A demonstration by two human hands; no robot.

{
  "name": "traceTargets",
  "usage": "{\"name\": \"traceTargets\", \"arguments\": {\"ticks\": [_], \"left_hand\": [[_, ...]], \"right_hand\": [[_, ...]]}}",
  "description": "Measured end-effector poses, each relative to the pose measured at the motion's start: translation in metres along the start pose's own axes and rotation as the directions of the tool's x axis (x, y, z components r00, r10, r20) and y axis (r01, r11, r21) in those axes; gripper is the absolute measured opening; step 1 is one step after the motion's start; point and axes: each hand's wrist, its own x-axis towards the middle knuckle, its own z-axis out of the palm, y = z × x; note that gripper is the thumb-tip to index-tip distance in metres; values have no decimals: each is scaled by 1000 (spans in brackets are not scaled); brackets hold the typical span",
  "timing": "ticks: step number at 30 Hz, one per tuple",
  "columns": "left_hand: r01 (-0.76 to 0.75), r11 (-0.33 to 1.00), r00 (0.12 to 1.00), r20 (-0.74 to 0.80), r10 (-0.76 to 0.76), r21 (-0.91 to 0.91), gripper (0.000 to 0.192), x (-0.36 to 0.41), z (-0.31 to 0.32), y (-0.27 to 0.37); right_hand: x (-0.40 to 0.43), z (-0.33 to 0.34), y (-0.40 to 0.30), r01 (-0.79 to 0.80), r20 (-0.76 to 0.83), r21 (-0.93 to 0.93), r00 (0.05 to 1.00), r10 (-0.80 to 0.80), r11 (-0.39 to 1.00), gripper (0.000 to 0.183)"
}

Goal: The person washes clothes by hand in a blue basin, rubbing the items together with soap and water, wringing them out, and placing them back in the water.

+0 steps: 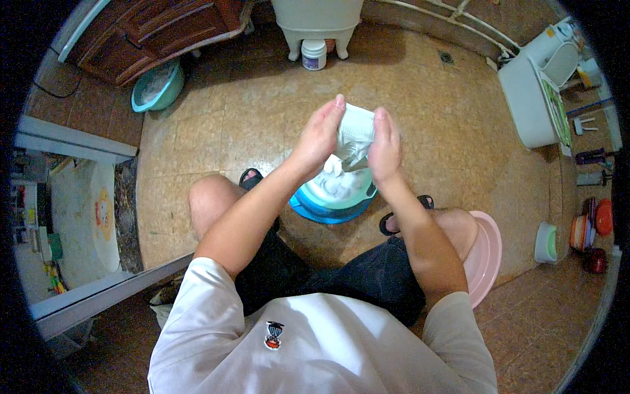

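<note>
A white sock [356, 125], its ribbed cuff uppermost, is stretched between my two hands. My left hand [321, 134] grips its left edge, thumb up, and my right hand [385, 147] grips its right edge. The lower part of the cloth hangs crumpled over a pale green basin [322, 198] holding suds or white cloth; I cannot tell where one ends and the other begins. Beneath that basin sits a blue basin [330, 216], on the floor between my feet.
A pink basin [493, 246] lies beside my right knee. Farther off are a turquoise basin [170, 93] with whitish contents, a white lidded tub [314, 55], a white toilet [521, 98], a small white and green basin [545, 242] and a floor drain [446, 58].
</note>
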Motion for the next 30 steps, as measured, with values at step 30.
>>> {"name": "traceTargets", "arguments": {"ticks": [30], "left_hand": [[-344, 721, 885, -49, 463, 601, 28, -8, 7, -16]], "right_hand": [[12, 16, 6, 68, -17, -317, 997, -77, 946, 32]]}}
